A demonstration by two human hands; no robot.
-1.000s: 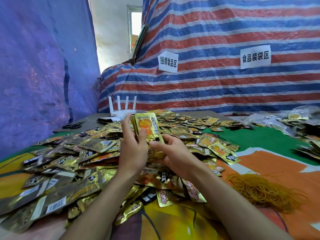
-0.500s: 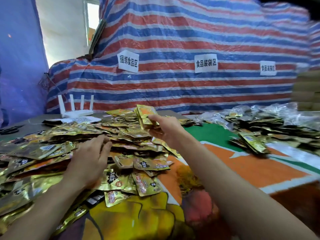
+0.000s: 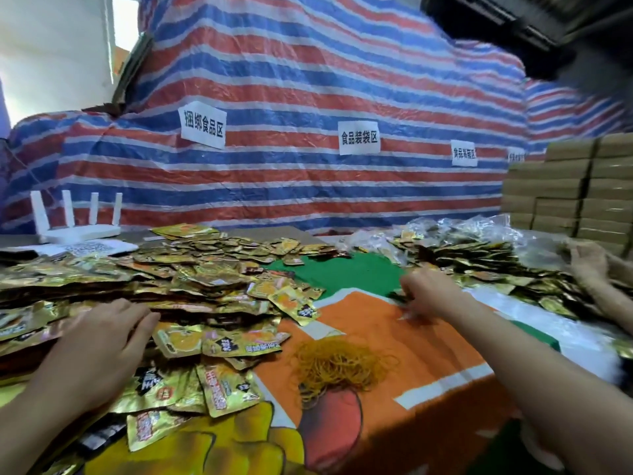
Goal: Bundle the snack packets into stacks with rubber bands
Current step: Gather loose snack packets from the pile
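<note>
Bare cloth [image 3: 376, 315] between left packet heap [image 3: 191, 279], right packet heap [image 3: 479, 258]; rubber bands [image 3: 337, 363] mid-gap.

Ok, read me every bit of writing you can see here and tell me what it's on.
"捆绑食品区": left sign, paper on the tarp.
"食品装袋区": middle sign, same tarp.
Third sign: too blurred to read.
Fourth sign: too small and blurred to read.
Packets: printed characters, too blurred to read.

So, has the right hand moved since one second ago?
Yes. The right hand left the packet heap and went rightward; it is now beyond the rubber bands, over the cloth.
</note>
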